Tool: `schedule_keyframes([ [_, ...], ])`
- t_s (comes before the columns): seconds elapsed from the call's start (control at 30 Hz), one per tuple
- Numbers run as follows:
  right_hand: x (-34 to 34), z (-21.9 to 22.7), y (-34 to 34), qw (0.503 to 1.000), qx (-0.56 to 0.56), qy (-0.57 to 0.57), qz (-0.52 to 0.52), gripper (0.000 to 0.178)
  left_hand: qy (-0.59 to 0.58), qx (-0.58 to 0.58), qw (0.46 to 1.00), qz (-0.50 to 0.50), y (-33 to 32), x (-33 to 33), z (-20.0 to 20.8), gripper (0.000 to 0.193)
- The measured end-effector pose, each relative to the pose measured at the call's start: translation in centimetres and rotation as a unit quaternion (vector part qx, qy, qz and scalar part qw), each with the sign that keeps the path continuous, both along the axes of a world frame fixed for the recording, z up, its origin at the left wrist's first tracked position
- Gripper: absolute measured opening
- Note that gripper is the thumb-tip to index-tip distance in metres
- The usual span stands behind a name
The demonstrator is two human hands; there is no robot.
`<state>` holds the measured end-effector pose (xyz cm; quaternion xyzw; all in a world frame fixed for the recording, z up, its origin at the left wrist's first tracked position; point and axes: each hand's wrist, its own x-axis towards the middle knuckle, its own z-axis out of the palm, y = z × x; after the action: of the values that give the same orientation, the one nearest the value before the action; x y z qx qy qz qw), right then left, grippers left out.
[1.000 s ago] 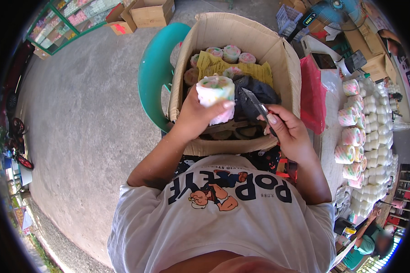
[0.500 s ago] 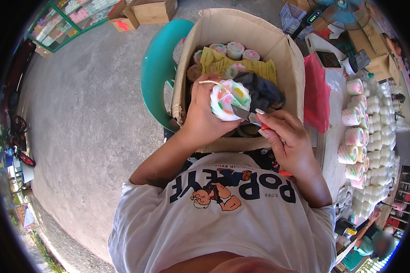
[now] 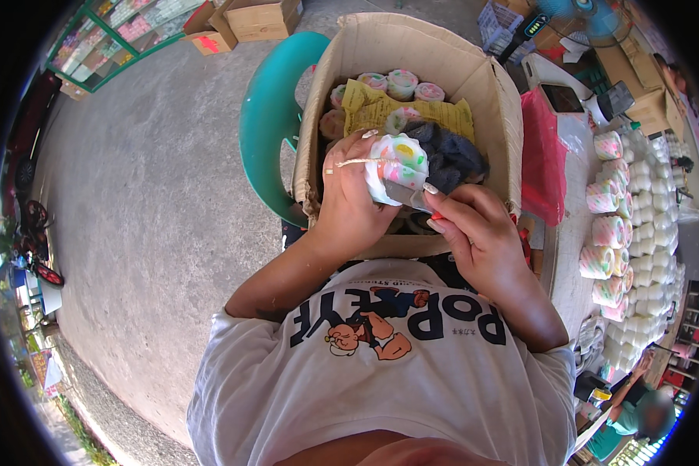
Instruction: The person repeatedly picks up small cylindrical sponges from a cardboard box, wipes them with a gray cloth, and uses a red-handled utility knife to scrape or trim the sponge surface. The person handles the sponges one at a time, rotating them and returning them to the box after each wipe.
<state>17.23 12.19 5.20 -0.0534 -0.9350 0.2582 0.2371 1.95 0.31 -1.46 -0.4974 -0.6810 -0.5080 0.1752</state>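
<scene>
My left hand (image 3: 351,190) is closed round a white candle (image 3: 400,159) with scalloped edges and pink, green, yellow and orange patches. A long pale wick sticks out from it toward the left. My right hand (image 3: 478,225) grips a knife (image 3: 406,196) with a short, wide metal blade; only a bit of its red handle shows. The flat of the blade lies against the candle's near side. Both hands are above the near part of an open cardboard box (image 3: 419,37). Inside the box are several similar candles (image 3: 401,84), a yellow printed sack (image 3: 435,116) and a dark cloth (image 3: 446,151).
A teal plastic chair (image 3: 264,116) stands left of the box. On the right, a table (image 3: 571,221) bears rows of patterned candles (image 3: 604,231) and white ones (image 3: 645,256), a pink plastic bag (image 3: 542,159) and a phone (image 3: 561,99). Another person (image 3: 629,415) sits at the lower right.
The candle has been turned and tilted in my left hand, so more of its side shows. My right hand and the knife have shifted slightly left along its near side.
</scene>
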Motion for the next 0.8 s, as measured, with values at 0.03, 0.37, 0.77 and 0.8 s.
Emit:
schedule_keyframes([
  [0.03,-0.06,0.13,0.05,1.0,0.028,-0.001,-0.01,0.03,0.007,-0.004,1.0,0.002,-0.03,0.05,0.03,0.074],
  [0.37,-0.17,0.24,0.62,0.999,-0.032,-0.018,-0.022,0.031,0.014,-0.015,1.0,-0.004,-0.16,0.02,-0.06,0.081],
  [0.77,-0.27,-0.24,0.82,1.0,-0.011,0.003,-0.024,0.032,-0.005,-0.017,1.0,-0.008,-0.14,0.01,-0.18,0.083],
  [0.8,-0.22,-0.3,0.94,1.0,-0.012,0.003,-0.012,0.032,-0.004,-0.014,1.0,-0.011,-0.15,0.0,-0.2,0.083],
])
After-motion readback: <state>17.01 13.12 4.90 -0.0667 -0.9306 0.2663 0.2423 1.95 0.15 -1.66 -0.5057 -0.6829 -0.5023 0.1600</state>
